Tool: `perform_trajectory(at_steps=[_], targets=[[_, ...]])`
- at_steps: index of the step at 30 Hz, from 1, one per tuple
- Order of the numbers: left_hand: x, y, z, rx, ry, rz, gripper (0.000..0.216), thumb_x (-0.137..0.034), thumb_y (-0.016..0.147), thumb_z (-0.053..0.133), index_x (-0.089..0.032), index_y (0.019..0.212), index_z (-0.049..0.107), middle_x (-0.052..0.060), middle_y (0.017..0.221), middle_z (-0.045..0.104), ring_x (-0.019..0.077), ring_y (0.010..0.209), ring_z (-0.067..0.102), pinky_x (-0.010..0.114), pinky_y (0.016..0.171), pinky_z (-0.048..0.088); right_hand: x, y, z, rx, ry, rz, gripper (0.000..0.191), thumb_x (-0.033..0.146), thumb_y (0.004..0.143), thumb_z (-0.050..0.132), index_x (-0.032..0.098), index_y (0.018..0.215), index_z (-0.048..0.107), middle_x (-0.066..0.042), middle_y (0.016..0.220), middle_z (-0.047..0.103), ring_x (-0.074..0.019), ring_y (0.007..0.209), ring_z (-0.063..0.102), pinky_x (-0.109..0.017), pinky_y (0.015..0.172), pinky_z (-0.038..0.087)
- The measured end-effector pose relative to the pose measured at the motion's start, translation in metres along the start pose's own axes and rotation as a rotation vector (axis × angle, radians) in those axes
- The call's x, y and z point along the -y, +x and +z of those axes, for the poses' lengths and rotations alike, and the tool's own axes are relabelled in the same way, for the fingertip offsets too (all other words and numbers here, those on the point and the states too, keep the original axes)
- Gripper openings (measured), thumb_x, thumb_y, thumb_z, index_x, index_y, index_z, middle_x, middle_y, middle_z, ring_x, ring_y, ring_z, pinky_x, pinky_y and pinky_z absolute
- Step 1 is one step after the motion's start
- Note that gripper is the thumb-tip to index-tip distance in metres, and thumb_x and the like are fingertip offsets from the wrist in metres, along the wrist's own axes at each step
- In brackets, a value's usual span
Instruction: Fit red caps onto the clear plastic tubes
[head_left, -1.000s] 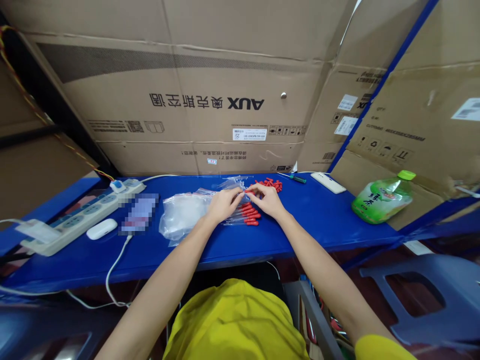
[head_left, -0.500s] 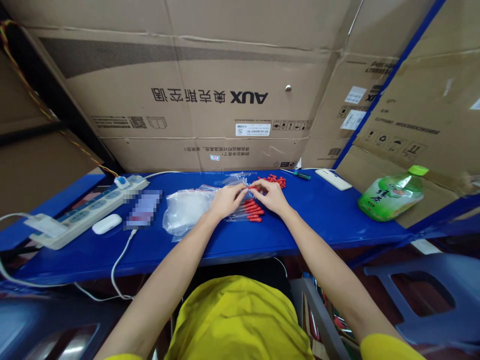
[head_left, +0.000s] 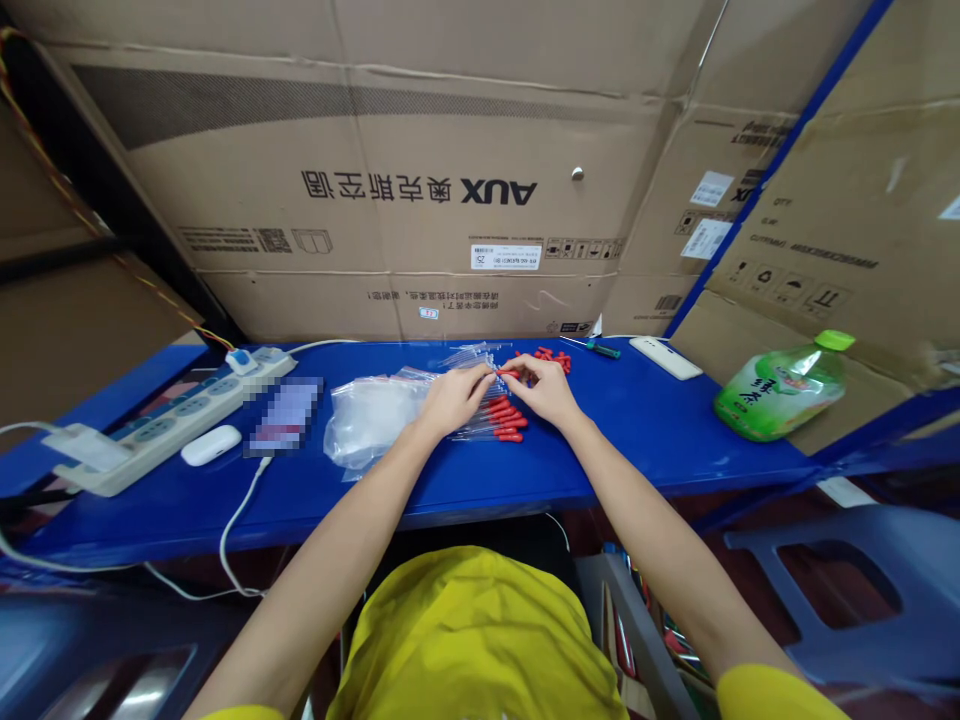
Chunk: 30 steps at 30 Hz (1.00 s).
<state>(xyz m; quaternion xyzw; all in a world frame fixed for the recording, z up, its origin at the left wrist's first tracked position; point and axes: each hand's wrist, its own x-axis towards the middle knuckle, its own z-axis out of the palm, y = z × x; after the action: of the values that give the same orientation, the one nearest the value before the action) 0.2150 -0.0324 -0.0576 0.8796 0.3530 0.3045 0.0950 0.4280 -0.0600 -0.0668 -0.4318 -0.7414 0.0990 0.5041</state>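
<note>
— Nearest you, red-tipped tubes (head_left: 512, 424) lie side by side on the blue surface (head_left: 637, 450); beyond them, what's in your grip?
— Your right hand (head_left: 547, 390) pinches a red cap (head_left: 508, 373); your left hand (head_left: 451, 398) curls just beside it, its pinch too hidden to tell; loose caps (head_left: 555, 357) lie behind.

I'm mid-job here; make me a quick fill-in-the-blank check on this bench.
1. The right hand holds a bulb coloured ____.
2. The plastic bag lies to the ____ of the left hand.
3. The tabletop is ____.
4. The screwdriver lies between the bulb pile and a flat ____ device.

Missing words: red; left; blue; white.
</note>
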Motion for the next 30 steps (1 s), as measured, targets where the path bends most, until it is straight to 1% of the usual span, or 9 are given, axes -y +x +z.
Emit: perform_trajectory(at_steps=[5, 13, 19, 24, 30], targets=[[0.0025, -0.0001, 0.0016, -0.010, -0.026, -0.002, 0.034, -0.041, 0.112, 0.038, -0.024, 0.108, 0.068, 0.005, 0.096, 0.077, 0.0232, 0.089, 0.072, 0.029, 0.075, 0.044, -0.0007, -0.0003, -0.0003, -0.025, -0.008, 0.010, 0.017, 0.034, 0.092, 0.071, 0.020, 0.098, 0.080, -0.003, 0.082, 0.078, -0.0148, 0.062, 0.062, -0.028, 0.065, 0.051], [0.0064, 0.0008, 0.0047, -0.008, -0.094, 0.052, 0.036, -0.042, 0.113, 0.037, -0.023, 0.108, 0.067, 0.007, 0.098, 0.076, 0.0232, 0.092, 0.073, 0.030, 0.080, 0.048, 0.0034, -0.0002, 0.0005, -0.021, 0.011, 0.024, 0.019, 0.037, 0.093, 0.072, 0.021, 0.099, 0.080, -0.005, 0.088, 0.080, -0.0166, 0.066, 0.066, -0.030, 0.068, 0.054], [0.0054, 0.0009, 0.0043, -0.001, -0.088, 0.056, 0.036, -0.041, 0.112, 0.038, -0.022, 0.108, 0.068, 0.007, 0.095, 0.076, 0.0221, 0.087, 0.071, 0.030, 0.078, 0.048, 0.0039, -0.0002, 0.0000, -0.022, 0.020, 0.013, 0.018, 0.036, 0.093, 0.072, 0.021, 0.099, 0.080, -0.005, 0.087, 0.080, -0.0161, 0.065, 0.065, -0.029, 0.067, 0.053], [0.0081, 0.0011, 0.0066, 0.005, -0.073, 0.054, 0.035, -0.039, 0.111, 0.039, -0.021, 0.109, 0.069, 0.007, 0.093, 0.075, 0.0222, 0.084, 0.070, 0.030, 0.077, 0.047, 0.0041, -0.0008, 0.0028, 0.003, 0.005, 0.001, 0.015, 0.031, 0.093, 0.071, 0.020, 0.099, 0.079, -0.003, 0.085, 0.079, -0.0155, 0.063, 0.064, -0.028, 0.067, 0.052], [0.0064, 0.0024, 0.0044, 0.010, -0.062, 0.053, 0.037, -0.040, 0.112, 0.039, -0.021, 0.109, 0.070, 0.007, 0.092, 0.076, 0.0221, 0.085, 0.071, 0.029, 0.075, 0.046, 0.0045, -0.0001, 0.0015, 0.014, -0.009, -0.003, 0.017, 0.035, 0.095, 0.069, 0.022, 0.101, 0.079, -0.004, 0.089, 0.079, -0.0162, 0.066, 0.065, -0.029, 0.069, 0.053]])
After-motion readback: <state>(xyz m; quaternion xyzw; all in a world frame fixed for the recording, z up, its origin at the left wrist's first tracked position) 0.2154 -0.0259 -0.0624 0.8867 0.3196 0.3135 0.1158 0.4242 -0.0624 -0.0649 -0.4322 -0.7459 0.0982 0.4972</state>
